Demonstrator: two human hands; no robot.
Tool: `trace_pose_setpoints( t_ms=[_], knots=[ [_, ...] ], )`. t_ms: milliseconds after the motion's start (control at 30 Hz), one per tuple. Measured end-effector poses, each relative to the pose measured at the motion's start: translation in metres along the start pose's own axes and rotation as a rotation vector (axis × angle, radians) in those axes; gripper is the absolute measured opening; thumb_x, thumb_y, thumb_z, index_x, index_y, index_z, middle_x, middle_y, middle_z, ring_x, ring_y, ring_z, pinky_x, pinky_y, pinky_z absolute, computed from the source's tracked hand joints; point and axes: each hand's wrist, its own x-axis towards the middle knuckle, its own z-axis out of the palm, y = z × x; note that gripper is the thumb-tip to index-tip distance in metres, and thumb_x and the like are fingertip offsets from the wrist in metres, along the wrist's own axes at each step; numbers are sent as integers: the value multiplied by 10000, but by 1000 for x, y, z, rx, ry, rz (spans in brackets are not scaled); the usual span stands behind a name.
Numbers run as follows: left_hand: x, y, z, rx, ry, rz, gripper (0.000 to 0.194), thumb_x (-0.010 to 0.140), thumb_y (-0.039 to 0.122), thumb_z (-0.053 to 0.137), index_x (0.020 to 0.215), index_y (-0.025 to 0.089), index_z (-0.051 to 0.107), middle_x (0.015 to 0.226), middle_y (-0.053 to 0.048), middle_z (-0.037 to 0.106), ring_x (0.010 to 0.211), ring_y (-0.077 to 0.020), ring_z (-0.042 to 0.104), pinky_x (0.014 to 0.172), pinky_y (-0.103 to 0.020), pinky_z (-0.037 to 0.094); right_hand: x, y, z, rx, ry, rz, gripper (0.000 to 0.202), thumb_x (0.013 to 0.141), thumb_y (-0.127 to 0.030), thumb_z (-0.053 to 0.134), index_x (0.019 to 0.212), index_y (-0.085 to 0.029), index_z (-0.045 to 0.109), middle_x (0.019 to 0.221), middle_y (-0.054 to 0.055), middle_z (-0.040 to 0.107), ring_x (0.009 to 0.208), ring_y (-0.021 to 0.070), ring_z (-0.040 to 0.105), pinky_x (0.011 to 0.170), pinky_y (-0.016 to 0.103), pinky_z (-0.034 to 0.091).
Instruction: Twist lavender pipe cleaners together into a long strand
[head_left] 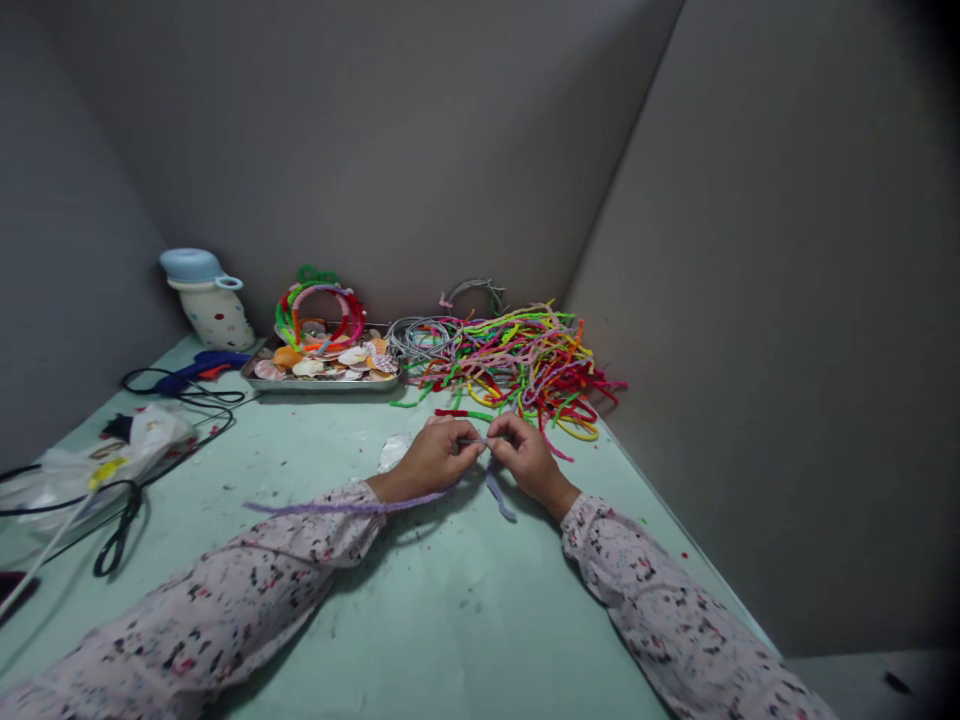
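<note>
A lavender pipe cleaner (322, 508) is pinched between the fingertips of both hands, which nearly meet over the table. My left hand (429, 457) grips it with thumb and finger, and one long end trails left across my sleeve. My right hand (529, 462) is closed in a pinch beside it; a short lavender end (499, 494) hangs below the fingers. Just beyond the hands shows a red and green fuzzy length (466, 414). Whether it joins what I hold is hidden by the fingers.
Behind the hands lies a heap of coloured pipe cleaners (532, 360), beside grey wire coils (421, 340). A metal tray (330, 384) holds shells and wrapped hoops (352, 312). Further left are a bottle (214, 312), black cables (129, 525) and a plastic bag (157, 432). Grey partitions enclose the table.
</note>
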Motion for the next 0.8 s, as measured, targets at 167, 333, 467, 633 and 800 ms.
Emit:
trace_pose_setpoints(
  t_ms=[167,333,467,633,800],
  knots=[
    [-1,0,0,-7,8,-2,183,825,282,519,705,174,606,675,6,613,691,-144,514,750,-299,367,0,1,0,4,-2,-5,55,760,-178,553,814,-187,557,752,-15,557,687,135,512,637,255,400],
    [0,-1,1,3,14,0,183,824,272,526,689,172,598,661,7,602,691,-145,510,726,-290,371,0,0,0,-9,-8,8,42,764,-185,557,806,-189,555,746,-20,556,676,131,507,626,251,392],
    [-1,-2,2,14,25,9,167,832,274,531,724,180,617,688,3,623,710,-150,524,734,-294,379,0,-1,-1,-2,-6,5,34,763,-181,553,796,-188,554,737,-20,549,669,130,500,623,251,392],
    [-2,-1,2,31,53,14,135,838,277,546,801,192,642,761,-7,664,761,-164,550,772,-311,385,1,-1,-1,5,12,3,36,763,-181,551,796,-189,560,743,-17,544,686,136,502,641,255,399],
    [-3,1,2,15,105,26,118,829,259,573,908,209,645,828,-3,682,795,-164,565,812,-322,388,2,-1,0,31,13,12,30,771,-191,561,800,-189,555,738,-22,537,674,131,493,635,250,394]
  ],
)
